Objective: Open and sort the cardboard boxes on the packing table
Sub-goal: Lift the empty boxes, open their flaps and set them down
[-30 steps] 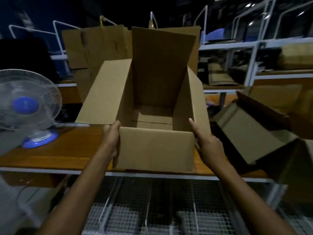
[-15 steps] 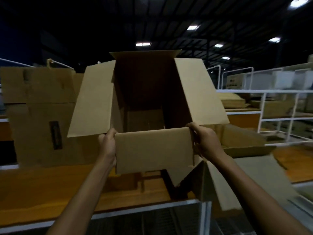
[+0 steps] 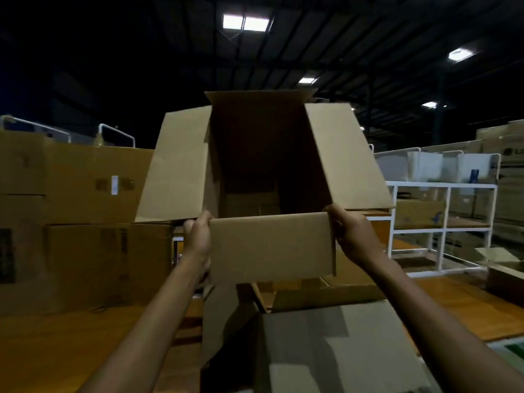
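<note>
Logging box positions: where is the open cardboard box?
The box is centre of head view, held between left hand and right hand above the table.

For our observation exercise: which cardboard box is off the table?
The open box gripped between left hand and right hand; the stacked boxes rest on the table.

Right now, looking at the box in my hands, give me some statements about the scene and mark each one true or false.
1. The left hand and the right hand hold opposite sides of the open box. True.
2. The box's flaps are taped shut. False: they are spread open and the inside shows.
3. A white rack stands on the right, behind the box. True.
4. The right hand hangs free. False: it holds the box's right edge.
5. Stacked cardboard boxes fill the left side. True.
</note>
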Motion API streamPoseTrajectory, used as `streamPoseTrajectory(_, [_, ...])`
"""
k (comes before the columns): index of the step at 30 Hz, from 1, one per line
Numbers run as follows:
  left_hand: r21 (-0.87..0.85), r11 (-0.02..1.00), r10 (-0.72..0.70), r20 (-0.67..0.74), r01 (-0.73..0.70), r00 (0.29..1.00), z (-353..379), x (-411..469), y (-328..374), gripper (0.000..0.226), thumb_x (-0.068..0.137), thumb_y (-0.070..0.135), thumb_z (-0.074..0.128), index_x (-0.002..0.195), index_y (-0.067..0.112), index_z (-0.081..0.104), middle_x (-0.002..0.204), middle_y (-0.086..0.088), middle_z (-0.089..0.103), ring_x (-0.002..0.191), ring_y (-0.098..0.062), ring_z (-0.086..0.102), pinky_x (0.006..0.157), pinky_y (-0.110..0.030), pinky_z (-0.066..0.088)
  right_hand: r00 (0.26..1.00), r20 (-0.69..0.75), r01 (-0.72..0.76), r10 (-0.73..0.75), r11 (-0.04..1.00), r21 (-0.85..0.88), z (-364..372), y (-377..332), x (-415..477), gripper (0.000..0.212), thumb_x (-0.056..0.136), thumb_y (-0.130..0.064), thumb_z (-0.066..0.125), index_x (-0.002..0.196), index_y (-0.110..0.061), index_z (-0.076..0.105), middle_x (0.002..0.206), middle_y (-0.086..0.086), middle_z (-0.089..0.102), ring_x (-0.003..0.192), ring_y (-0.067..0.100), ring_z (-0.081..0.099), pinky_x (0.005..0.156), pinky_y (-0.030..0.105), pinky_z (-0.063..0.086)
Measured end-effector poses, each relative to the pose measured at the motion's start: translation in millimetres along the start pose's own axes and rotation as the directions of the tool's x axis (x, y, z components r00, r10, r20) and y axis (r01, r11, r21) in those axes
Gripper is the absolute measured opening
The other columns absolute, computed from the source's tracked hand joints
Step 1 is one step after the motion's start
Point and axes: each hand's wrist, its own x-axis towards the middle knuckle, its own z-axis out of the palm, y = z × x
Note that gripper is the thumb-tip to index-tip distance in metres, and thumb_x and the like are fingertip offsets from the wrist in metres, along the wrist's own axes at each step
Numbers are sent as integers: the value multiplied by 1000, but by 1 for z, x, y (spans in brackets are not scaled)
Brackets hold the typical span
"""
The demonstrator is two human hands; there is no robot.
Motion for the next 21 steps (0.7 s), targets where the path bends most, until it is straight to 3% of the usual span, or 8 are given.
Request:
streamPoseTrajectory(2, [19,1000,-5,3,5,1000,27,4,-16,24,97,22,49,78,9,43,69,-7,47,60,-19,48,50,-27,40,1000,18,-20,20,1000,-10,2,30,2,34,87,0,70,119,-9,62,102,11,70,83,13,59,63,18,43])
streamPoseTrajectory(4, [34,999,-2,22,1,1000,48,11,-31,19,96,22,50,89,5,46,70,-7,48,60,-19,49,46,-25,41,999,34,-38,39,999,-19,9,59,3,32,88,-1,69,118,-11,62,101,10,70,82,13,60,62,18,44])
streamPoseTrajectory(6, [52,999,-4,71,0,998,67,23,-43,18,93,23,51,94,6,47,72,-8,50,60,-19,54,47,-26,43,997,37,-68,69,997,-18,20,84,4,29,89,-2,68,114,-14,62,98,8,70,81,17,64,64,27,52])
streamPoseTrajectory(9, [86,996,-2,133,-9,991,95,41,-55,17,91,24,50,82,9,51,74,-11,53,66,-25,56,56,-30,44,992,15,-123,123,992,42,33,116,12,28,89,-1,69,113,-14,62,100,7,70,88,21,67,72,38,58])
streamPoseTrajectory(16, [57,997,-65,138,57,988,156,82,-85,26,90,22,48,66,15,40,62,-4,45,60,-22,50,55,-32,39,991,13,-131,131,990,49,38,182,44,35,88,3,68,120,-11,63,96,-4,61,87,12,60,67,10,39])
streamPoseTrajectory(19, [100,988,-129,130,116,983,173,85,-106,23,94,25,46,74,14,43,67,-7,52,62,-24,56,52,-32,45,989,51,-139,136,988,73,47,210,44,37,88,3,67,122,-11,62,99,-5,59,90,11,58,69,10,40])
streamPoseTrajectory(21, [143,978,-170,96,155,981,180,81,-121,22,95,26,46,76,13,44,65,-7,54,60,-23,58,52,-31,46,987,98,-140,130,985,104,60,230,38,34,89,0,67,120,-15,63,101,-2,64,92,11,60,74,20,48])
